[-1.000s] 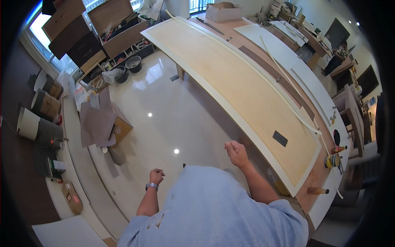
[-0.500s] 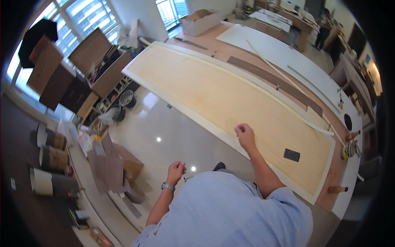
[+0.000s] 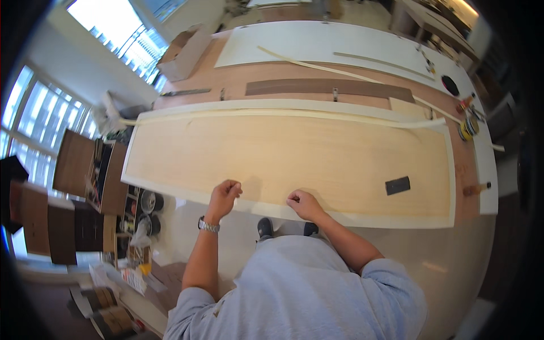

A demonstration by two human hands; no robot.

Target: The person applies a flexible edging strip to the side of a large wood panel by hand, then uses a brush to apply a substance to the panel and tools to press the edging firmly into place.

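A long pale wooden panel (image 3: pixel 272 153) with a whitish border lies flat before me. Over its near edge is my left hand (image 3: pixel 224 198), a metal-banded watch (image 3: pixel 208 224) on the wrist. Its fingers are curled in a pinch; whatever may be between them is too small to make out. My right hand (image 3: pixel 306 205) is bent inward above the same edge, also with fingertips together and their contents hidden. To the right, a dark rectangular pad (image 3: pixel 398 186) rests on the panel. A narrow pale strip (image 3: pixel 419 124) runs along the far side, its right end lifted and curling.
Behind the panel lie a brown board (image 3: pixel 317 86), a thin pale strip (image 3: pixel 309 64) and a white sheet (image 3: pixel 272 42). A can (image 3: pixel 468 128) and an amber bottle (image 3: pixel 475 189) stand at the right. A cardboard box (image 3: pixel 184 54) is back left; an open wooden case (image 3: pixel 110 175) stands left.
My view has turned left, so the panel now runs nearly straight across before me. My left hand has come up from beside the panel to its near edge, closer to my right hand.
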